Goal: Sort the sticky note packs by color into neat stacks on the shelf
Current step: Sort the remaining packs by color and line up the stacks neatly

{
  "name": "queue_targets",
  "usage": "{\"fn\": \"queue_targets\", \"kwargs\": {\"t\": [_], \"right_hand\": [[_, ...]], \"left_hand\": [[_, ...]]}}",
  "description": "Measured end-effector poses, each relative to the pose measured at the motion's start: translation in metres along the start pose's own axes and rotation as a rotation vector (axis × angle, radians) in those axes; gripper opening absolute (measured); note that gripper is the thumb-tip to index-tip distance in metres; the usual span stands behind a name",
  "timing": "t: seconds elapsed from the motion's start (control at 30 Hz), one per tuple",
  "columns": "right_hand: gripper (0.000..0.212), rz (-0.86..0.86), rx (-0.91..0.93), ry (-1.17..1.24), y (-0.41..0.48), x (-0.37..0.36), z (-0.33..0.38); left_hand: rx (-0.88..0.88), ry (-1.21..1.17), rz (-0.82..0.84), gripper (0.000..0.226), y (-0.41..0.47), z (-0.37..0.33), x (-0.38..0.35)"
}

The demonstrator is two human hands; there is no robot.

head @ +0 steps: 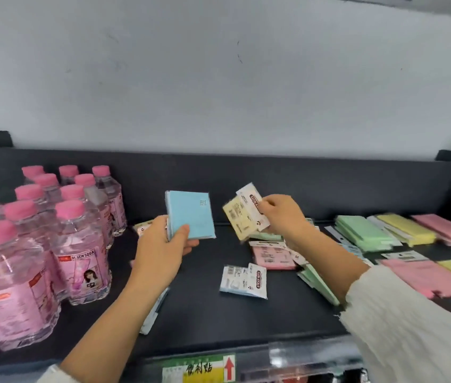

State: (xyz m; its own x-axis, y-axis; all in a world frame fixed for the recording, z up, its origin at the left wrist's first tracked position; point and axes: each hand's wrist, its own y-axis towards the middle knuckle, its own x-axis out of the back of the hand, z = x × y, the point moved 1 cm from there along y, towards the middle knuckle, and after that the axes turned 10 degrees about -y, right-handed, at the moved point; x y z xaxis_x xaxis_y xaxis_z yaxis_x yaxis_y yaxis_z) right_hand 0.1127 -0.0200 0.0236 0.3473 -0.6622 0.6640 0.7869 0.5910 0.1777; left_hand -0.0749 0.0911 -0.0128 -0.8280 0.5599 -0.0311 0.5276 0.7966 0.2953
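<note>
While both arms reach over the dark shelf (196, 308), I see the left hand (163, 244) gripping a small stack of blue packs (191, 214), thumb across the lower face, held upright just above the shelf at about 11 o'clock from the frame's centre. At 1 o'clock the right hand (282, 217) pinches a yellow pack (239, 219) and a white-labelled pack behind it, both tilted and clear of the surface.

Directly below that hand lie a pink pack (272, 257) and green packs (319, 283) in a loose, overlapping heap; I cannot count them, since the wrist and white sleeve (401, 327) cover part of the pile. A blue pack (243, 279) lies alone, label up, near the middle. At 3 o'clock, sorted rows of green, yellow and pink packs (423, 275) run to the frame's right edge and are cut off there. More packs peek from under the left forearm, too hidden to identify.

Pink-capped soda bottles (80, 244) crowd the shelf's left end at 9 o'clock. Open dark surface remains between the bottles and the lone blue pack, and along the shelf's back wall. A price tag (199, 369) marks the front lip.
</note>
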Motion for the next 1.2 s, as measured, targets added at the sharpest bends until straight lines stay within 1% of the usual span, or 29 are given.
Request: {"fn": "queue_targets", "kwargs": {"t": [0.07, 0.1, 0.2, 0.33, 0.47, 0.53, 0.63, 0.77, 0.87, 0.93, 1.03, 1.13, 1.2], "right_hand": [[0.026, 0.030, -0.115, 0.309, -0.018, 0.011, 0.000], [0.025, 0.033, -0.138, 0.392, -0.029, 0.016, 0.000], [0.026, -0.013, -0.161, 0.502, -0.058, 0.024, 0.000], [0.026, -0.129, -0.242, 0.660, -0.093, 0.024, -0.009], [0.022, -0.169, -0.292, 0.792, -0.125, 0.026, -0.020], [0.019, -0.197, -0.299, 0.794, -0.138, 0.030, -0.028], [0.030, -0.229, -0.278, 0.722, -0.155, 0.036, -0.039], [0.030, -0.237, -0.161, 0.594, -0.174, 0.048, -0.043], [0.035, -0.286, -0.092, 0.460, -0.186, 0.058, -0.044], [0.036, -0.331, -0.061, 0.357, -0.193, 0.065, -0.046], [0.041, -0.368, -0.016, 0.313, -0.202, 0.072, -0.053], [0.048, -0.352, 0.036, 0.315, -0.209, 0.076, -0.061], [0.050, -0.340, 0.067, 0.297, -0.213, 0.079, -0.066]], "left_hand": [[0.031, -0.048, 0.051, 0.015, -0.005, -0.002, -0.004], [0.045, -0.073, 0.082, 0.016, -0.009, -0.003, -0.006], [0.064, -0.125, 0.163, 0.017, -0.019, -0.005, -0.014], [0.080, -0.181, 0.249, 0.019, -0.032, -0.006, -0.024], [0.156, -0.272, 0.320, 0.023, -0.046, -0.006, -0.040], [0.210, -0.303, 0.370, 0.022, -0.054, -0.005, -0.050], [0.294, -0.339, 0.469, 0.015, -0.065, -0.005, -0.063], [0.391, -0.452, 0.586, 0.019, -0.079, -0.008, -0.077], [0.402, -0.530, 0.638, 0.021, -0.084, -0.012, -0.084], [0.383, -0.540, 0.677, 0.021, -0.087, -0.015, -0.087], [0.386, -0.551, 0.701, 0.019, -0.093, -0.020, -0.094], [0.403, -0.563, 0.684, 0.014, -0.100, -0.021, -0.102], [0.403, -0.560, 0.665, 0.016, -0.104, -0.020, -0.108]]}}
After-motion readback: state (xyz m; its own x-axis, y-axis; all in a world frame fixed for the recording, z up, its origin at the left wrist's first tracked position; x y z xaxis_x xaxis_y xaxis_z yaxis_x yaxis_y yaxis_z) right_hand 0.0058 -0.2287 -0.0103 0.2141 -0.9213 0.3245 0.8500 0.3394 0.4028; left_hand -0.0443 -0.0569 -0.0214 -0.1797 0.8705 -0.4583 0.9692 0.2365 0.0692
